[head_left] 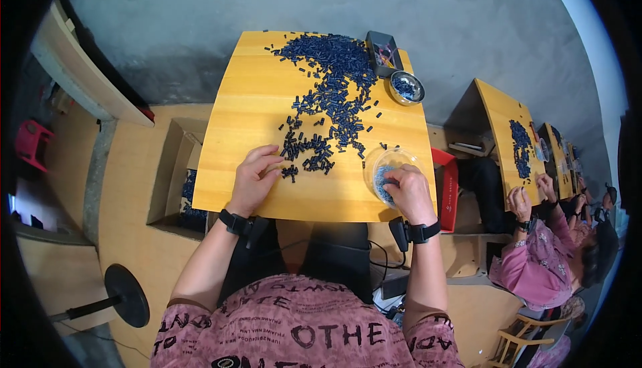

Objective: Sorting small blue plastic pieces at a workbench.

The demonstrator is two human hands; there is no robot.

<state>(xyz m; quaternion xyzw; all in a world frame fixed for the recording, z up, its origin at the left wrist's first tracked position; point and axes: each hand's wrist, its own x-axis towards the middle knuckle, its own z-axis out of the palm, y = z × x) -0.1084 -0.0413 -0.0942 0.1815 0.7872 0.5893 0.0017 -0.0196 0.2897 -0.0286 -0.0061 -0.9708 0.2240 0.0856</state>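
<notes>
My left hand [254, 179] rests at the near left of the wooden table, beside the near edge of a scattered pile of small black cylindrical pieces [334, 94]. Its fingers are curled in toward the thumb; whatever they hold is too small to make out. Over a clear round bowl [369, 179] at the near right, my right hand [411, 194] dips its fingertips, pressed together, among tiny light-blue pieces [382, 184]. What sits between those fingertips is hidden. Both wrists wear black straps.
A black tray [370, 50] and a metal bowl [408, 102] of dark pieces stand at the far right. Left of the table is a cardboard box [164, 174]; a red box [447, 194] is right. Another person in pink [535, 261] works at a table [498, 114] further right.
</notes>
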